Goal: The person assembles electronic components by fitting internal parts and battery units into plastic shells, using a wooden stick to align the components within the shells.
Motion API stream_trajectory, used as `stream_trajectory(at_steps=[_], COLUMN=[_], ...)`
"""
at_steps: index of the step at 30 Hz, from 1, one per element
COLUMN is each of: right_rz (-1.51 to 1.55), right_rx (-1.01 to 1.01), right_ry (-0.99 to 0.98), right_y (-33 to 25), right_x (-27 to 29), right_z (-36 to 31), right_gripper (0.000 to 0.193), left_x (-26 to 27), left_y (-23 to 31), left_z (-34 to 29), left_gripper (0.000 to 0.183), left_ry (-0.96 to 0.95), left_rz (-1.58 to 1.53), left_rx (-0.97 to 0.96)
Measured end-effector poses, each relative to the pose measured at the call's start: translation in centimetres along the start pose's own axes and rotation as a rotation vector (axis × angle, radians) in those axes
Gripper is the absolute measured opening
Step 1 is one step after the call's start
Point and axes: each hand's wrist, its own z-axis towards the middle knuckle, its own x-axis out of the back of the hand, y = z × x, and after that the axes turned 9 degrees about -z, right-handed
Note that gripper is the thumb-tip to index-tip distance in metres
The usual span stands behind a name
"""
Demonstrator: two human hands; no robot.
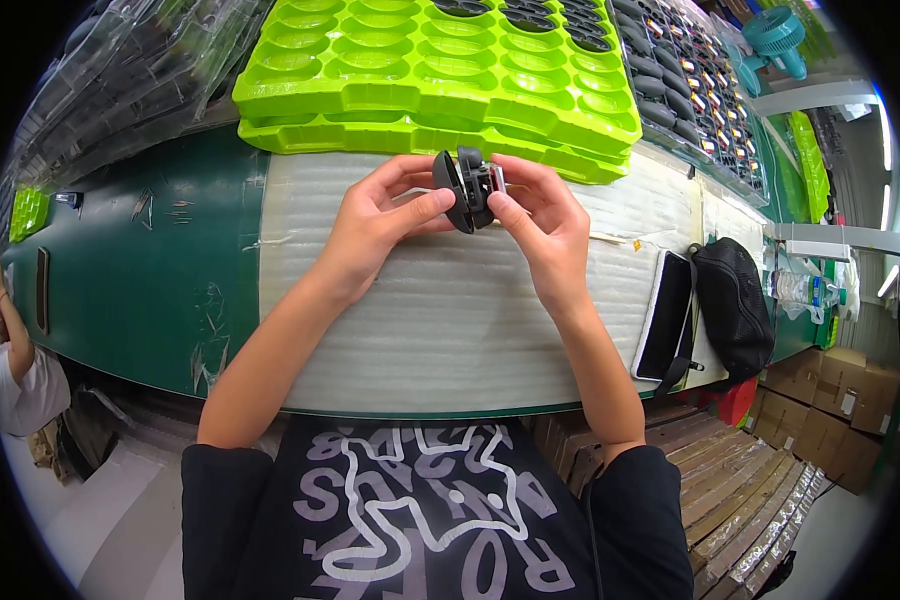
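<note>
Above the white foam sheet point(420, 310), my left hand point(382, 212) grips a black oval plastic shell point(448, 185) between thumb and fingers. Close against it, my right hand point(548, 215) pinches a black plastic inner part point(474, 178) that carries a small shiny, reddish piece. Shell and inner part stand upright, side by side, with a narrow gap showing at the top. Whether they are joined lower down I cannot tell. Some fingertips are hidden behind the parts.
Stacked bright green trays point(430, 75) with oval hollows stand ahead, a few holding black parts. Clear trays of dark parts point(670, 75) lie at the right. A white-edged tablet-like device point(663, 318) and black mesh pouch point(732, 310) sit nearby. Another person point(25, 380) is at far left.
</note>
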Motion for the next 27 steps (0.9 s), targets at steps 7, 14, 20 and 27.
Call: stream_trajectory(at_steps=[7,14,20,27], right_rz=[-0.012,-0.006,-0.012,-0.02], right_rx=[0.018,-0.013,0.015,0.03], right_ry=[-0.018,-0.022,-0.027,-0.027], right_y=[0.01,-0.09,0.23,0.16], right_x=[-0.14,-0.15,-0.19,-0.22], right_z=[0.0,-0.04,0.03,0.03], right_gripper=[0.032,0.032,0.032,0.031], left_x=[0.01,-0.01,0.14,0.15], left_y=[-0.04,-0.08,-0.23,-0.27], left_z=[-0.05,-0.05,0.04,0.06], left_gripper=[0.039,0.038,0.038,0.037], left_ry=[0.011,0.011,0.005,-0.003], left_rz=[0.005,0.01,0.025,0.021], left_rx=[-0.002,-0.002,-0.01,-0.026])
